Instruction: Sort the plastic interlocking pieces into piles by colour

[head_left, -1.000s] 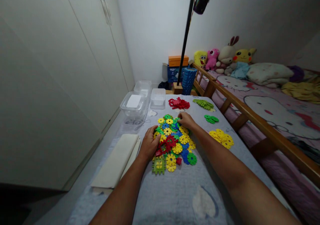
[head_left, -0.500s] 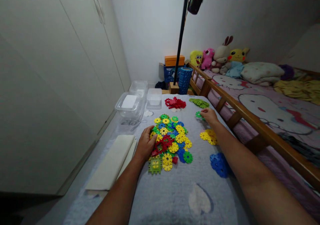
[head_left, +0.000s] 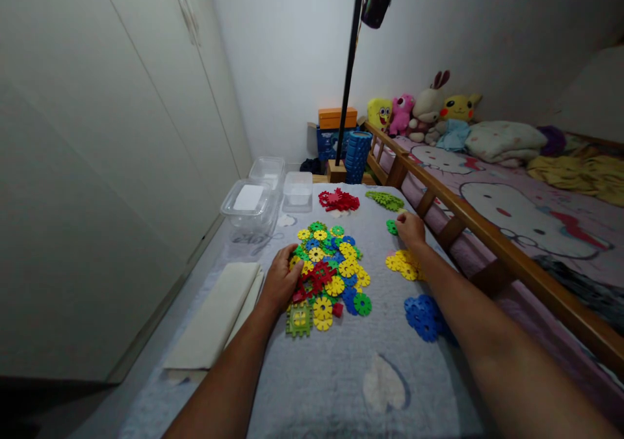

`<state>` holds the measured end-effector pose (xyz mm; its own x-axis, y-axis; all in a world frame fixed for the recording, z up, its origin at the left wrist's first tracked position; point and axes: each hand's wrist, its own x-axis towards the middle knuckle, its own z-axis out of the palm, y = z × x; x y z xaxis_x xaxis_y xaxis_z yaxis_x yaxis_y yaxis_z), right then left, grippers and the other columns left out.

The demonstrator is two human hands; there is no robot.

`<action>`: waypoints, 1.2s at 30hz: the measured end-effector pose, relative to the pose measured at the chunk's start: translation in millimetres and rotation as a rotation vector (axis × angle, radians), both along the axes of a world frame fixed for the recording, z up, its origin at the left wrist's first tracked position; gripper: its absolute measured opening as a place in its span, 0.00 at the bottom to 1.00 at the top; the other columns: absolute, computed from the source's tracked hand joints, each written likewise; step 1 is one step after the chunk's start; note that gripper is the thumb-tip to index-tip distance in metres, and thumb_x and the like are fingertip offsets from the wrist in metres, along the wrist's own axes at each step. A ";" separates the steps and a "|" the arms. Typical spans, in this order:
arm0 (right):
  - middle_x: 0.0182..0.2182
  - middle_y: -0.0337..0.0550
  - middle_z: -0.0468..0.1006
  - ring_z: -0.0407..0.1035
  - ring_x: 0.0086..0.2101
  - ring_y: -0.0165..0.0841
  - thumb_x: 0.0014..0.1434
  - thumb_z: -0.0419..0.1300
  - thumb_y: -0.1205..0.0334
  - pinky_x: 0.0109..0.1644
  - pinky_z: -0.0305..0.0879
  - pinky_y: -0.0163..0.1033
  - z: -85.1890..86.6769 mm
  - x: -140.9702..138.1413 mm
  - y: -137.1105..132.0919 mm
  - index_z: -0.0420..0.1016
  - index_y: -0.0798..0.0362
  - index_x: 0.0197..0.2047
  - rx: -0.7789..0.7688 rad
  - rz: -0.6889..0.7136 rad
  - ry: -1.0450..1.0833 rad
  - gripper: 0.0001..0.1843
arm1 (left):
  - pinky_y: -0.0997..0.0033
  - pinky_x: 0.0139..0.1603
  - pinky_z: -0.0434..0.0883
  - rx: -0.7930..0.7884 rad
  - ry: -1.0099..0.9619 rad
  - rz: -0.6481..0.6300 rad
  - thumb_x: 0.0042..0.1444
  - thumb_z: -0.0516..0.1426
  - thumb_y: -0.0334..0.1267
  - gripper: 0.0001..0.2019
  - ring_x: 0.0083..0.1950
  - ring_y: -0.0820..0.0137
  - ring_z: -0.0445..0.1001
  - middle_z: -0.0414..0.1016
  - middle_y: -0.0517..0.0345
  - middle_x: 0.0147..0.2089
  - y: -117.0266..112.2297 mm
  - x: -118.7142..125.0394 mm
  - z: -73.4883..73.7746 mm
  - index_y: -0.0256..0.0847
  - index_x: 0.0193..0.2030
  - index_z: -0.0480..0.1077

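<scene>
A mixed pile of slotted plastic snowflake discs [head_left: 334,285] in yellow, green and blue lies on the cloth. Red square interlocking pieces [head_left: 314,281] sit on top, with a lime square piece [head_left: 299,320] at the near edge. My left hand [head_left: 281,279] rests against the pile's left side, thumb and fingers apart. Over to the right, my right hand [head_left: 411,229] has its fingers pinched together at a green snowflake disc [head_left: 391,227]. Its fingertips are partly hidden. Near it lie yellow discs [head_left: 402,265], blue discs [head_left: 423,318] and lime pieces [head_left: 385,200].
A heap of red pieces [head_left: 338,199] lies at the far end. Clear plastic boxes [head_left: 248,205] and a folded cream cloth [head_left: 214,319] are on the left. A black pole [head_left: 347,81] stands behind. The bed's wooden rail [head_left: 453,211] runs along the right.
My right hand has shifted slightly at the green disc spot, and the green there looks more gathered. My left hand stays at the pile. The whole view has moved a little.
</scene>
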<state>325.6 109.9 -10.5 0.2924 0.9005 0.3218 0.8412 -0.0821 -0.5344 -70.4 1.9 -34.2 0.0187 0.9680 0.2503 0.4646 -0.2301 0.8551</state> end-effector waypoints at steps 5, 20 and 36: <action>0.34 0.44 0.81 0.72 0.36 0.35 0.56 0.57 0.67 0.43 0.64 0.37 -1.4 -63.1 -2.7 0.78 0.53 0.33 -0.080 0.170 0.004 0.07 | 0.51 0.66 0.67 0.008 -0.007 0.004 0.59 0.55 0.43 0.22 0.61 0.58 0.72 0.74 0.46 0.58 0.9 -0.2 -2.8 0.39 0.59 0.69; 0.44 0.48 0.79 0.70 0.45 0.37 0.52 0.65 0.66 0.50 0.63 0.37 -21.1 -161.6 14.5 0.78 0.53 0.44 -0.205 0.243 -0.126 0.14 | 0.51 0.67 0.66 0.008 0.002 0.008 0.60 0.55 0.41 0.22 0.62 0.58 0.71 0.73 0.46 0.59 2.0 -0.2 -3.2 0.40 0.60 0.68; 0.26 0.41 0.74 0.69 0.31 0.37 0.47 0.59 0.65 0.37 0.65 0.42 3.4 14.0 11.5 0.65 0.47 0.25 -0.011 -0.262 0.278 0.05 | 0.51 0.68 0.65 -0.008 -0.023 0.018 0.59 0.56 0.40 0.23 0.63 0.59 0.71 0.73 0.45 0.60 1.4 1.0 -3.3 0.39 0.61 0.68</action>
